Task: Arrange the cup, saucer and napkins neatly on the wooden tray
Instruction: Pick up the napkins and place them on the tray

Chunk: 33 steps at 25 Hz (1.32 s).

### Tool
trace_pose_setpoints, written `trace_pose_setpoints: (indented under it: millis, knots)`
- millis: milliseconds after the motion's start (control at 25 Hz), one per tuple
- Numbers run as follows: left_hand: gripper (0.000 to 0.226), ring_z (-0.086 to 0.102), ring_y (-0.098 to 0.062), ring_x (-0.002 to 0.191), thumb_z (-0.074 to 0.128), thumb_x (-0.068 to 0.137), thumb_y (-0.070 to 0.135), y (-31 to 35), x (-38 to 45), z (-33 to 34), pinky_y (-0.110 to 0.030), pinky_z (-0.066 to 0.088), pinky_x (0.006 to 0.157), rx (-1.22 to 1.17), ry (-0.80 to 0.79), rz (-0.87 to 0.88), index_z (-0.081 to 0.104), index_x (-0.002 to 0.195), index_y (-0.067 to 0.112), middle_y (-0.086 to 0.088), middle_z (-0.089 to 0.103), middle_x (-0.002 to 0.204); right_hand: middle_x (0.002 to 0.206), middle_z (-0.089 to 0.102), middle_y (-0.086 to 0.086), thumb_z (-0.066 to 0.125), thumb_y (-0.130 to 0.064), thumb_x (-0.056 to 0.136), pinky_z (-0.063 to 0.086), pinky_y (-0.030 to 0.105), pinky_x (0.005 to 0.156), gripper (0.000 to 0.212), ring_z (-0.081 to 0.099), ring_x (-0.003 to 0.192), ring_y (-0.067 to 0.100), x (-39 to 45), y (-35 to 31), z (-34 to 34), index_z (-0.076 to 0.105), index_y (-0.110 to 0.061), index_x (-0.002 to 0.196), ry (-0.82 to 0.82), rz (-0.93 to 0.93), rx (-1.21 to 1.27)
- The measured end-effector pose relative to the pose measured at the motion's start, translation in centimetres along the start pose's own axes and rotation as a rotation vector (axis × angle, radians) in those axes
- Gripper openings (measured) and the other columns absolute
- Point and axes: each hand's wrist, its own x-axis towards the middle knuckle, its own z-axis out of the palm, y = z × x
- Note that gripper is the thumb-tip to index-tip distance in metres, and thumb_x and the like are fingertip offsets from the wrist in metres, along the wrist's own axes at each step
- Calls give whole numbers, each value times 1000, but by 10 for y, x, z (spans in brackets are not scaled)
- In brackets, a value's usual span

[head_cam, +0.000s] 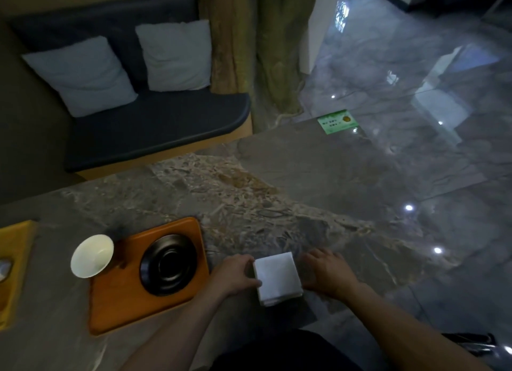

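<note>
A square stack of white napkins [277, 277] lies on the marble table, just right of the wooden tray [122, 307]. My left hand [235, 273] presses against the stack's left side and my right hand [327, 273] against its right side, so both hold it between them. A black saucer [168, 264] rests on the right half of the tray. The white cup [92, 255] stands at the tray's far left corner, at its edge.
A yellow tray [13, 271] with something on it sits at the table's left edge. A green card [338, 121] lies at the table's far corner. Beyond the table stand a dark bench with two pale cushions [171, 56] and a tree trunk.
</note>
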Motion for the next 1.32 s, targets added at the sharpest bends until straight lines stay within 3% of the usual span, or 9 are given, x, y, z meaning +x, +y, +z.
trace_pose_setpoints:
  millis: [280, 600, 880, 1120, 1200, 1320]
  knots:
    - [55, 52, -18, 104, 74, 68, 55, 12, 22, 3, -39, 49, 86, 106, -1, -80, 55, 115, 32, 2, 57, 116, 146, 36, 2, 73, -55, 70, 32, 46, 105, 90, 29, 133, 29, 29, -13, 6, 29, -29, 145, -41, -84, -38]
    - [51, 47, -22, 117, 72, 72, 48, 11, 22, 11, -44, 39, 97, 196, 29, -79, 52, 115, 32, 1, 54, 122, 144, 36, 3, 76, -46, 70, 28, 44, 107, 88, 29, 131, 29, 38, -24, 14, 31, -31, 143, -36, -88, -64]
    - [47, 47, -22, 115, 70, 73, 44, 20, 15, 9, -42, 35, 100, 230, 78, -50, 49, 111, 27, 0, 52, 119, 131, 41, 3, 76, -40, 69, 34, 39, 98, 69, 35, 121, 27, 39, -26, 11, 44, -26, 128, -10, -32, -18]
    - [26, 55, -19, 105, 62, 82, 36, 23, -4, 12, -43, 32, 105, 55, 108, -49, 44, 100, 30, 5, 61, 100, 116, 54, 3, 70, -32, 77, 43, 35, 79, 39, 51, 109, 25, 28, -25, 11, 55, -20, 112, 23, 49, 273]
    - [25, 56, -19, 99, 61, 82, 30, 25, -13, 16, -41, 38, 97, -85, 108, -78, 41, 95, 32, 10, 57, 87, 101, 64, 3, 70, -24, 78, 46, 35, 74, 26, 61, 97, 24, 21, -24, 11, 59, -18, 100, 26, 77, 504]
    - [26, 59, -16, 84, 65, 82, 22, 27, -28, 20, -28, 43, 65, -400, 142, -129, 43, 93, 30, 6, 57, 84, 86, 67, 8, 73, -13, 77, 50, 39, 72, 18, 63, 82, 20, 7, -24, 11, 59, -14, 89, 40, 111, 765]
